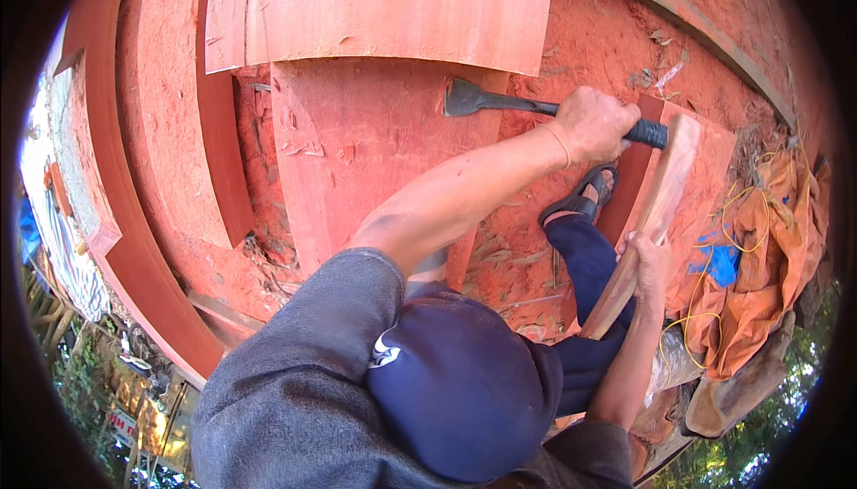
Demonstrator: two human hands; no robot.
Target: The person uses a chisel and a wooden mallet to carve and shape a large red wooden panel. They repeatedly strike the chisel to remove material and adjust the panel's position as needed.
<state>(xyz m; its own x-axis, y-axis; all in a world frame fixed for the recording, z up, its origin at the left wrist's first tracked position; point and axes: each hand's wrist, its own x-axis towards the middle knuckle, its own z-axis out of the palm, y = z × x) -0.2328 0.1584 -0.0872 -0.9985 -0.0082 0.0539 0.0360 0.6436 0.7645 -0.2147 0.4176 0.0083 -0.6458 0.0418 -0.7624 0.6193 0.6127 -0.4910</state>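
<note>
My left hand (596, 125) is wrapped round the handle of a wide, dark metal chisel (513, 103). The chisel lies nearly level, its broad blade at the face of a reddish wood block (375, 132). Black wrapping covers the end of its handle. In my right hand (647, 257) is a thick wooden club (665, 181), gripped near its lower middle. The upper part of the club is at the chisel's wrapped end; whether they touch, I cannot tell. Loose shavings cling to the block beside the blade.
A curved reddish board (384, 7) overhangs the block's far side. Long timbers (192, 105) stand at the left, and a beam (678, 16) crosses the far right. My sandalled foot (594, 190) rests on red, debris-strewn ground. Orange sheeting (759, 257) with yellow cord lies at right.
</note>
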